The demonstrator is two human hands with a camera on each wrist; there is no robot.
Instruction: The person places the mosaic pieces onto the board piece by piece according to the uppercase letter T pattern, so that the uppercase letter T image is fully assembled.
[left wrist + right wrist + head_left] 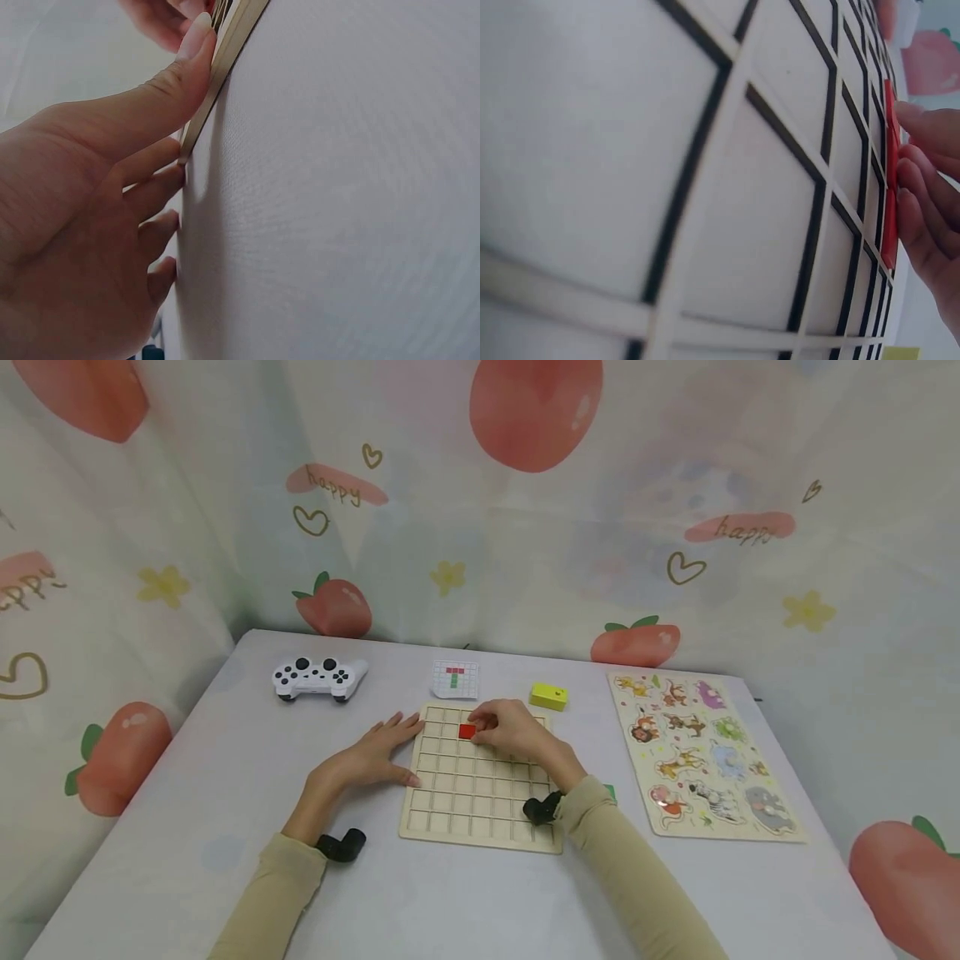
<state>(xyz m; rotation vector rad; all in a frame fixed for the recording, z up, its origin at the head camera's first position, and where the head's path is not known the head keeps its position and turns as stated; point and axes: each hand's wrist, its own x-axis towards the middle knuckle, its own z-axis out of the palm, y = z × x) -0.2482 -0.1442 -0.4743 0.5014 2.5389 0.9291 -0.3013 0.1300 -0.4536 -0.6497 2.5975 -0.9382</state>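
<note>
A wooden grid board (480, 787) lies flat on the table, its square cells divided by raised ridges. My left hand (375, 752) rests against the board's left edge with fingers spread; in the left wrist view its thumb (176, 82) touches the board's rim. Over the upper rows, my right hand (513, 731) pinches at a red tile, its fingers curled. A red square (467, 732) shows left of those fingertips. In the right wrist view, red tiles (890, 225) form a line along the grid under the fingers, which partly hide them.
Behind the board lies a card (455, 679) with a red and green T pattern. A yellow block (548, 696) is to its right, a white game controller (318, 679) to its left. An animal puzzle board (701, 756) lies right. A green item (611, 792) is mostly hidden by the right forearm.
</note>
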